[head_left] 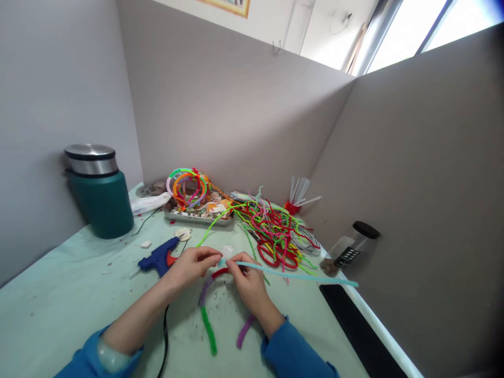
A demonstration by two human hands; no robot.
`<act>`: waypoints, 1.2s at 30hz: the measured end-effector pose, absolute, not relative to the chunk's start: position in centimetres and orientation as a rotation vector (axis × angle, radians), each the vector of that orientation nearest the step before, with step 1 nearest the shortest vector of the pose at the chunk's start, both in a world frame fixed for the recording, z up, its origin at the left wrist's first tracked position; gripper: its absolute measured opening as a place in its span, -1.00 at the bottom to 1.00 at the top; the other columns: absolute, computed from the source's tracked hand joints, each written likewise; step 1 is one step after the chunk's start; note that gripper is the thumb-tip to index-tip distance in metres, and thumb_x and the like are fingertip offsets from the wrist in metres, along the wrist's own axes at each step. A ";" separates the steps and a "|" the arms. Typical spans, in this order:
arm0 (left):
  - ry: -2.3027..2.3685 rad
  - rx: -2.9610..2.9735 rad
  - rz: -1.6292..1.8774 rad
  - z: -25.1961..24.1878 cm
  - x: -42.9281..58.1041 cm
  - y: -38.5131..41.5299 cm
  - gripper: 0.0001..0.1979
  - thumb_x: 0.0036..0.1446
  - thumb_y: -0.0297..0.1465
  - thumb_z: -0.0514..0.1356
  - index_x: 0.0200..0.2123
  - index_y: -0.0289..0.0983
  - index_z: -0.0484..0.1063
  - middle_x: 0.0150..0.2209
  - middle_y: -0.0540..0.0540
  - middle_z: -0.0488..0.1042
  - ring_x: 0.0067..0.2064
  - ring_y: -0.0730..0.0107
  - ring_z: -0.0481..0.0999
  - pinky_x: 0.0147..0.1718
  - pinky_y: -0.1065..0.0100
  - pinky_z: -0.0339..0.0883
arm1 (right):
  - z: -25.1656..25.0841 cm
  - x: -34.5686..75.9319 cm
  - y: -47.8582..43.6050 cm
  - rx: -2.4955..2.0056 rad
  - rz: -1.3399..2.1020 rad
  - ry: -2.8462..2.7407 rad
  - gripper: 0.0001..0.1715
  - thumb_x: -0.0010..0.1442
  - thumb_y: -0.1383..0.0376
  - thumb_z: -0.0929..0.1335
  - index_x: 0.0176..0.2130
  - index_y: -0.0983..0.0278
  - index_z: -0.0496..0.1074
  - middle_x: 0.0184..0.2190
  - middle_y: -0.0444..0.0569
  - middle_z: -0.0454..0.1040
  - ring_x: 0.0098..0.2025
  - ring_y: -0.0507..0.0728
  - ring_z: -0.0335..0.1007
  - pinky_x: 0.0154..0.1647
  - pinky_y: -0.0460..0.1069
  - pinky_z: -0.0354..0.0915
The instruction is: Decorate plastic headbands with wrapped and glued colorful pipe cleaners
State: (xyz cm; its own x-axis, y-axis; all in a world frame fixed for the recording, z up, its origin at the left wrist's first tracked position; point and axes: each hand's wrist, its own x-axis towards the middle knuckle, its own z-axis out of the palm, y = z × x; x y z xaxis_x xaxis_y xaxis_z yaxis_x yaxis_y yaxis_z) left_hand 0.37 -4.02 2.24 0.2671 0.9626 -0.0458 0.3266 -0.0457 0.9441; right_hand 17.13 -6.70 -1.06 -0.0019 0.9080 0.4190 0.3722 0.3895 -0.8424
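A light blue pipe cleaner (299, 275) runs from between my fingers out to the right. My left hand (196, 265) pinches its left end, and my right hand (248, 278) pinches it close beside that. Below the hands, a curved band wrapped in coloured pipe cleaner lies on the table, with a green end (208, 331) at left, and purple and red stretches further up. Its purple right end (244, 333) shows beside my right wrist; my right hand hides part of the arc. A blue glue gun (160, 257) lies left of my left hand.
A green flask (100, 199) stands at left. Behind the hands are a metal tray (199, 218) with shells and coloured rings, a tangle of pipe cleaners (271, 226) and red-handled scissors (277, 254). At right are a clear jar (348, 252) and a black strip (360, 331).
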 end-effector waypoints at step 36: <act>1.197 1.227 0.866 1.7 1.1 -4.2 -0.52 -0.07 -0.04 0.16 -0.29 -0.35 0.46 -0.43 -0.09 0.51 -0.66 0.54 0.28 -0.70 0.47 0.08 | -1.5 17.1 -6.3 -1.128 0.783 -1.451 -0.78 0.17 0.19 0.28 -0.41 0.28 0.33 -0.63 -0.23 0.21 -0.58 -0.04 0.11 -0.55 -0.15 0.07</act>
